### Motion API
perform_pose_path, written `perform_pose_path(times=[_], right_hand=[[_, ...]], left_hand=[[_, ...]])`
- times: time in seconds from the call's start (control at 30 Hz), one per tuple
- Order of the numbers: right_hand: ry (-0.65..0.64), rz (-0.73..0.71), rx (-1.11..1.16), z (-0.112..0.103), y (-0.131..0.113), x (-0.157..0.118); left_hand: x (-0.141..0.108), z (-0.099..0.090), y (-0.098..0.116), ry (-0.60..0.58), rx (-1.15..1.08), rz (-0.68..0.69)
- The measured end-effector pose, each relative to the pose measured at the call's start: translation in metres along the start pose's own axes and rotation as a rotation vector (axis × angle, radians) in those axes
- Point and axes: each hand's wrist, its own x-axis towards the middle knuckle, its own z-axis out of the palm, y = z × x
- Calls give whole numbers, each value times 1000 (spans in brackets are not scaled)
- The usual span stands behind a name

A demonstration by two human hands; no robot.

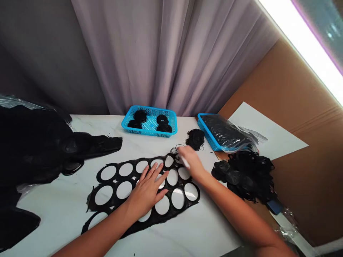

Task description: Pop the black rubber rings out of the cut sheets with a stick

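Observation:
A black sheet with rows of round holes (128, 178) lies on the white table. My left hand (148, 189) rests flat on its middle, fingers spread. At the sheet's upper right edge, my right hand (189, 159) is closed around a white tool (185, 162), of which only part shows. Thin black rings (174, 150) lie or hang beside its fingertips; whether the fingers grip them is unclear. A pile of thin black rings (195, 138) sits just beyond my right hand.
A blue basket (149, 132) at the back holds black ring bundles. Another blue basket (210, 137) bears a plastic-wrapped black stack. Black scraps (246, 175) heap at right by cardboard (308, 171). Large black material (32, 142) covers the left. A bright lamp (302, 39) hangs upper right.

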Motion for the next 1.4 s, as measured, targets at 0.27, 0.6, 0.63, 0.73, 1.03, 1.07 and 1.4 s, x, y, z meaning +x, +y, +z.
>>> perform_pose_path(times=[0.27, 0.6, 0.63, 0.73, 1.03, 1.07, 1.4], right_hand=[[296, 399, 272, -45, 65, 23], [202, 444, 458, -13, 59, 40], [231, 446, 423, -14, 61, 40], [300, 433, 344, -22, 63, 31], [-15, 305, 920, -7, -1, -4], [-58, 281, 968, -3, -9, -6], [-239, 222, 971, 11, -8, -7]], left_hand=[[-1, 3, -5, 46, 17, 24], [-1, 0, -4, 50, 38, 31], [-1, -1, -4, 51, 34, 32], [-4, -1, -3, 38, 20, 34], [39, -10, -22, 112, -73, 8], [47, -10, -25, 113, -76, 21], [60, -9, -31, 146, -124, 94]])
